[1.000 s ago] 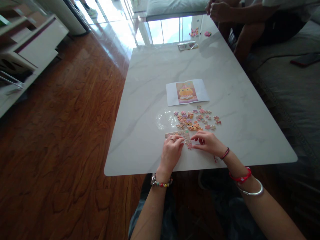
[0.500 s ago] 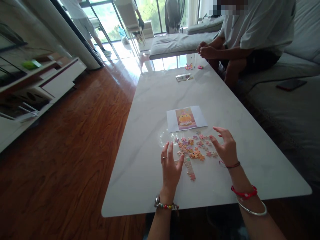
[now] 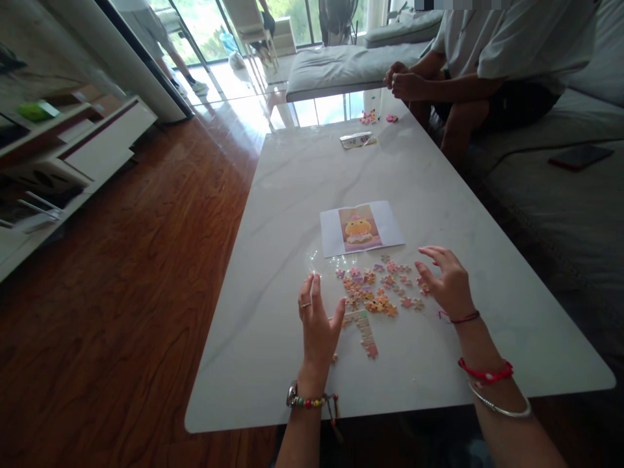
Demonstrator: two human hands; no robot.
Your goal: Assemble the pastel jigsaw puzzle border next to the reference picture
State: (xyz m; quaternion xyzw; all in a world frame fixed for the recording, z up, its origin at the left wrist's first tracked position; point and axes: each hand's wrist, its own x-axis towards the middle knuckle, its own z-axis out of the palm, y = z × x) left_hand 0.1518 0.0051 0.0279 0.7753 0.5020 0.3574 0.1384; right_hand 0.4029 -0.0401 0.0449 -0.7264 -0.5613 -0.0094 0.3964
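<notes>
Loose jigsaw puzzle pieces [image 3: 358, 286] in orange, pink, purple and pale tones lie in a heap on the white marble-look table [image 3: 287, 195]. Just nearer to me, several pieces are joined into a corner strip [image 3: 368, 338], partly covered by my left hand. My left hand [image 3: 319, 322] hovers at the strip's left side, fingers apart, holding nothing. Right of the heap, my right hand [image 3: 447, 283] is raised with thumb and fingers apart and nothing between them. Beyond the heap lies a paper sheet [image 3: 390, 224] with a picture of a yellow figure. One small piece [image 3: 334, 358] sits beside my left wrist.
At the table's far end are a shiny packet [image 3: 358, 140] and small colourful pieces [image 3: 369, 117]. Another person [image 3: 458, 84] sits on the grey sofa [image 3: 546, 208] at the right, hands together. A low white cabinet [image 3: 110, 140] stands left across the wooden floor.
My left hand has shifted left, uncovering more of the joined strip and a small piece by the wrist. My right hand has moved slightly right, off some loose pieces. The view has tilted a little downward.
</notes>
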